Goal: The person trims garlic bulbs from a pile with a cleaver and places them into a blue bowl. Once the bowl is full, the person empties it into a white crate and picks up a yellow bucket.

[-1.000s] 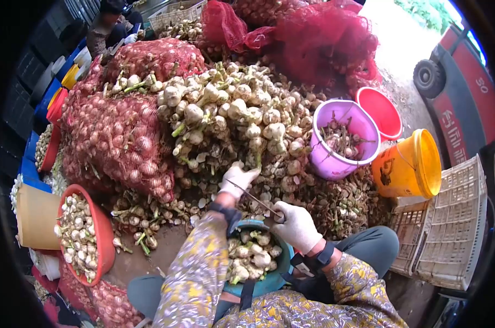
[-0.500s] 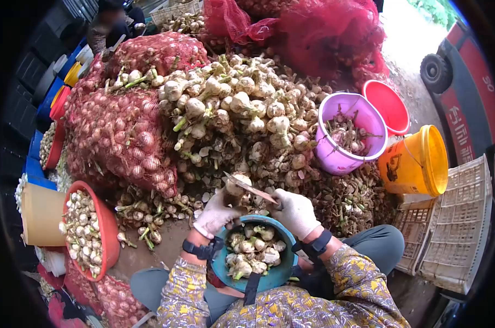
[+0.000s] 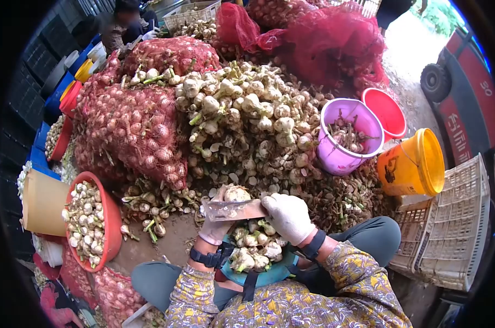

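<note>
Head view: I have the left hand (image 3: pixel 214 229) at lower centre of the frame, white glove, fingers wrapped around a garlic bulb (image 3: pixel 236 194). Part of that grip is hidden behind the blade, so no read on each finger. Right hand (image 3: pixel 288 217) sits just right of it, also gloved, clenched on a knife (image 3: pixel 234 211); handle is lost inside the fist. Blade points to frame left, broad side facing me, crossing in front of the left hand just below the bulb. Can't tell if steel touches garlic.

Below the hands, bottom centre: teal bucket (image 3: pixel 277 276) between the knees, loose bulbs (image 3: pixel 253 251) in it. Above the hands, mid-frame: big garlic pile (image 3: pixel 253 117), stems on many. Left of the pile, a stuffed net sack (image 3: pixel 130 131); lower left, an orange-red tub (image 3: pixel 112 224) holding more bulbs.

Right side: purple bucket (image 3: pixel 340 158) with dry stalks inside, red bucket (image 3: pixel 384 112) just behind it, yellow bucket (image 3: pixel 401 169) near both, pale crates (image 3: pixel 452 229) below those. Upper left, I see another person (image 3: pixel 116 39) behind the sacks.
</note>
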`<state>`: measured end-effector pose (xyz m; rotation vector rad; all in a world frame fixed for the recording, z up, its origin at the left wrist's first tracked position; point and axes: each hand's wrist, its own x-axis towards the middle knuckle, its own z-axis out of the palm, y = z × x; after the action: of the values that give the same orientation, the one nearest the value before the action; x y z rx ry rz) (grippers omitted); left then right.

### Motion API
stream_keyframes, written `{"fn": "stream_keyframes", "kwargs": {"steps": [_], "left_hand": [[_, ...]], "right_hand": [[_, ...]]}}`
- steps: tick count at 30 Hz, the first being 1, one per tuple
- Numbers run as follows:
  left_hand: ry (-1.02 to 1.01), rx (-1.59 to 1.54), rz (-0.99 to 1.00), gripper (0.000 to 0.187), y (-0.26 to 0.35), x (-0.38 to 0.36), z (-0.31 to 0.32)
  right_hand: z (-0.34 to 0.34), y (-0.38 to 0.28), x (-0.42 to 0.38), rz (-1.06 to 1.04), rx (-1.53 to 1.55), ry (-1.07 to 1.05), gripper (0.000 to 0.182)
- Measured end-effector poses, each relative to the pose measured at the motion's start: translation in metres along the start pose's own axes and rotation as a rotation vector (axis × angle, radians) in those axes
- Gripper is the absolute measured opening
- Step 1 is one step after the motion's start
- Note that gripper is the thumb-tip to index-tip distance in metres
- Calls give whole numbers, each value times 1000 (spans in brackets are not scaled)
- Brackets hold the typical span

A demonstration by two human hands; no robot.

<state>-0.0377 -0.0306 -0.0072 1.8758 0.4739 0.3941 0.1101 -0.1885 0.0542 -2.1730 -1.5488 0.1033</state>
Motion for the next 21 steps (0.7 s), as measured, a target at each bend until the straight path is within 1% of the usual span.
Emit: {"fn": "stream_keyframes", "kwargs": {"steps": [1, 2, 3, 4, 5, 6, 8, 9, 10, 12, 13, 14, 15, 16, 17, 18, 20, 21], "left_hand": [[-9, -342, -114, 60, 2, -2, -1], [-34, -377, -157, 63, 7, -8, -2], [-56, -411, -200, 66, 24, -12, -5], [-59, -301, -236, 70, 93, -14, -9], [-82, -325, -211, 74, 107, -19, -13], [-79, -217, -68, 70, 106, -20, -17], [-146, -346, -261, 66, 88, -13, -25], [-188, -385, -293, 52, 83, -12, -19], [-192, 173, 86, 34, 75, -8, -19], [-207, 274, 161, 23, 86, -13, -9], [-190, 307, 246, 16, 93, -18, -7], [-281, 389, 436, 13, 96, -18, -12], [-386, 315, 427, 15, 95, -22, -13], [-494, 238, 416, 18, 91, -31, -12], [-654, 220, 182, 34, 74, -44, -7], [-844, 335, 97, 54, 53, -44, -6], [-826, 533, -151, 68, 48, -10, -6], [-667, 508, -197, 70, 33, 11, -6]], "right_hand": [[6, 7, -1, -3, 18, 49, 4], [13, 16, -3, -4, 38, 99, 3], [21, 31, -4, 170, 6, 62, 5], [29, 62, -4, 403, 4, -91, 9], [32, 77, -8, 448, 14, -111, 11], [33, 84, -6, 485, 16, -129, 13], [16, 60, -2, 371, 124, 30, 15], [1, 43, 2, 357, 160, 4, 18], [-12, 25, 2, 321, 251, 14, 22], [-18, 20, 0, 95, 371, -75, 19], [-7, 38, -2, 156, 411, -231, 20], [-3, 53, -8, 270, 173, -349, 25], [-1, 61, -12, 323, 211, -322, 26], [3, 66, -14, 380, 250, -295, 27], [0, 64, -12, 387, 275, -256, 26], [-1, 61, -13, 389, 275, -281, 26], [-2, 58, -8, 356, 223, -171, 20], [-6, 53, -5, 403, 267, -178, 20]]}}
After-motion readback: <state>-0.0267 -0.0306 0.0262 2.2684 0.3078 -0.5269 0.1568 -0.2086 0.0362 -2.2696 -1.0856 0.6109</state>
